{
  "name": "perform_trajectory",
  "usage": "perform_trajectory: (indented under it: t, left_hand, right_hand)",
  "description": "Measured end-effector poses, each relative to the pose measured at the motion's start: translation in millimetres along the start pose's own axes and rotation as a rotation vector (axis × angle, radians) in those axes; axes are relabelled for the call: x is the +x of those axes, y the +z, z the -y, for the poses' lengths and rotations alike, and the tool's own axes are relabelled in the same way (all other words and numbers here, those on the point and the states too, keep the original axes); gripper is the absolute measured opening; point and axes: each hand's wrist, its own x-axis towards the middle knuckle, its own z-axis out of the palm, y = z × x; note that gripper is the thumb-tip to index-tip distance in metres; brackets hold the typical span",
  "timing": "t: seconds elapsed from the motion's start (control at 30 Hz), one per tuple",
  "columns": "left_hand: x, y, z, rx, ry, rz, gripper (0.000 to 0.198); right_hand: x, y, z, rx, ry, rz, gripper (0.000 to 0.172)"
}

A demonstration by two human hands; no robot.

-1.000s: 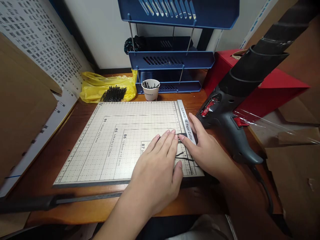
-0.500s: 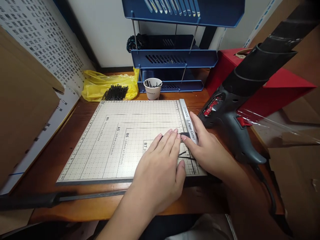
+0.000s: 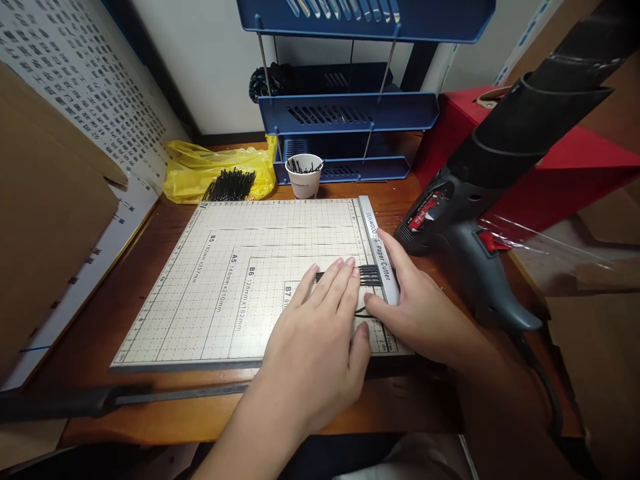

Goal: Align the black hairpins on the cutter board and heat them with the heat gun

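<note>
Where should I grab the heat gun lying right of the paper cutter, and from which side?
Probably the grey handle, from the right. The heat gun lies tilted, its black barrel pointing up and away, the handle angled toward the near edge. The right hand and the cutter crowd its left; its cord trails from the handle's end, so grip above that.

Wooden desk [image 3: 150,413], white wall [image 3: 210,67]

two hands [image 3: 320,333], one paper cutter [image 3: 225,280], one cup [image 3: 303,179], one heat gun [image 3: 470,220], three blue trays [image 3: 350,110].
</note>
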Motion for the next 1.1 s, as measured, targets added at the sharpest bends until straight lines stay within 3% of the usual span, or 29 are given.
perform_trajectory:
  t: [0.2,0.8,1.1]
  left_hand:
    - [-0.3,-1.5,-0.6,0.002,0.004,0.011,0.06]
    - [0.3,1.4,-1.3,0.028,0.008,-0.005,0.06]
    - [-0.2,-1.3,-1.0,0.015,0.014,-0.046,0.063]
  right_hand:
    - [7.3,3.4,-6.1,0.125,-0.034,-0.112,0.07]
    - [10.0,9.4,-15.5,0.355,-0.062,-0.082,0.072]
    - [14.3,3.7,-10.6,0.683,0.161,-0.046,0.071]
